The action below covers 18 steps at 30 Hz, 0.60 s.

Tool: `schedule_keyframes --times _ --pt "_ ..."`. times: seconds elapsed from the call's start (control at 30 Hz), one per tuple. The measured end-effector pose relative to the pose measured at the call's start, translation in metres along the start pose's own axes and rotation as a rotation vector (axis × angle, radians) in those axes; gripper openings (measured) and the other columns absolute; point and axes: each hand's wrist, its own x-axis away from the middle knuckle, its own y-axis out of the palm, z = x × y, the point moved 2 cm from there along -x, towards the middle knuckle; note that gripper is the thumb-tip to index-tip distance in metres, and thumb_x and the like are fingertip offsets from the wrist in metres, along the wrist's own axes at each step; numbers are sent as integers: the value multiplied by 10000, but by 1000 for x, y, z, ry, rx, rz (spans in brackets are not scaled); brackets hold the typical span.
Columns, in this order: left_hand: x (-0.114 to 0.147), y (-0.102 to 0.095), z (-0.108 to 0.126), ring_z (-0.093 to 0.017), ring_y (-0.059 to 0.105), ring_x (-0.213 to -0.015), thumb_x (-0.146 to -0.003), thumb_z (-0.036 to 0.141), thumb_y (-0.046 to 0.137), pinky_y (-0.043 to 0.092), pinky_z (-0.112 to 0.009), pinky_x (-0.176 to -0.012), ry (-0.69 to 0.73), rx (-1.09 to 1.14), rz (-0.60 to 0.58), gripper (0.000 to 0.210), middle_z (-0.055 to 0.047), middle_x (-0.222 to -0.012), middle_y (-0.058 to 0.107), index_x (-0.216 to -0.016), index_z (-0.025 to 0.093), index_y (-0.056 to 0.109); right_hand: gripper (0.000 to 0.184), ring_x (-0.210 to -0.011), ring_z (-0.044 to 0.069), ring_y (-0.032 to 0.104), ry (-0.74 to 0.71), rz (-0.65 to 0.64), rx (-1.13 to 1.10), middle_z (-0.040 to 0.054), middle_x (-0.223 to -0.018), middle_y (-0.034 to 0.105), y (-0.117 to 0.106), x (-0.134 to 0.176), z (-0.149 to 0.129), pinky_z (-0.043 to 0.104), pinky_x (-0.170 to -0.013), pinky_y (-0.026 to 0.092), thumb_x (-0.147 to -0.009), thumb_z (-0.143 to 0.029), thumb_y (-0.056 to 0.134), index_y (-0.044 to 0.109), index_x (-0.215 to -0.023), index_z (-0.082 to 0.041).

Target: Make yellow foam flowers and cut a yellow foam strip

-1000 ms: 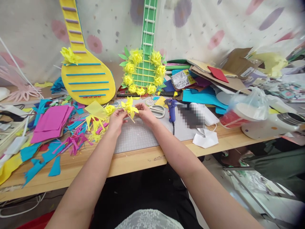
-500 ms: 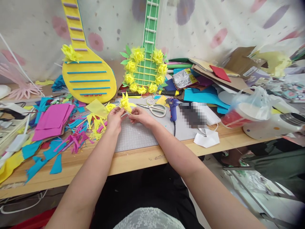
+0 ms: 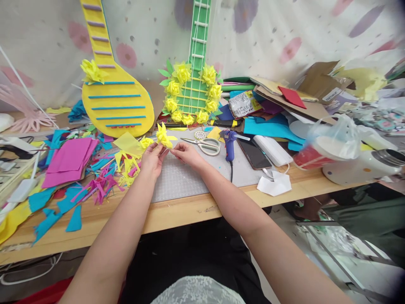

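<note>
Over the grey cutting mat (image 3: 186,177), my left hand (image 3: 152,159) pinches a yellow paper flower (image 3: 163,137) near its base. My right hand (image 3: 186,154) is closed, its thumb and forefinger together at the flower's lower right petal. Whether a petal is between those fingertips is hard to make out. Another yellow paper flower (image 3: 145,142) lies just behind my left hand. Scissors (image 3: 209,146) with pale handles and a blue hot glue gun (image 3: 229,145) lie to the right of my hands.
A yellow guitar-shaped board (image 3: 118,105) and a green one (image 3: 193,95) ringed with yellow flowers lean at the back. Paper scraps (image 3: 98,181) and magenta sheets (image 3: 71,162) cover the left side. A phone (image 3: 255,153), power bank (image 3: 272,150) and bagged cup (image 3: 325,147) stand right.
The flower has tilted and shifted slightly left in my left hand. My right fingertips have moved slightly and stay close to its petals.
</note>
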Motion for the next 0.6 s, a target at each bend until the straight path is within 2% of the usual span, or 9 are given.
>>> schedule_keyframes --times 0.2,0.3,0.47,0.6 --pt "-2 1 -3 -73 646 -674 -763 18 563 528 -222 -773 -12 14 -47 133 -5 -714 671 -754 146 599 281 -419 42 322 21 109 102 -82 -458 424 -5 -4 2 191 -431 255 -715 -390 639 482 -626 -174" --pt "-2 0 -4 -65 634 -644 -733 10 589 527 -225 -776 8 12 -21 149 10 -699 659 -732 159 582 281 -413 42 323 44 73 104 -73 -452 425 -4 -4 2 191 -426 253 -731 -405 616 515 -622 -167" --pt "0 1 0 -99 641 -668 -786 116 541 537 -258 -754 -59 13 17 67 -23 -722 658 -757 155 587 273 -403 45 332 69 45 111 -69 -437 425 -2 -3 2 194 -430 259 -772 -384 576 522 -617 -165" --pt "3 2 2 -90 632 -644 -754 61 554 534 -253 -727 -22 -28 43 99 -1 -710 653 -751 159 555 270 -384 47 316 84 22 111 -68 -421 418 -2 -2 1 199 -420 251 -810 -344 542 527 -610 -162"
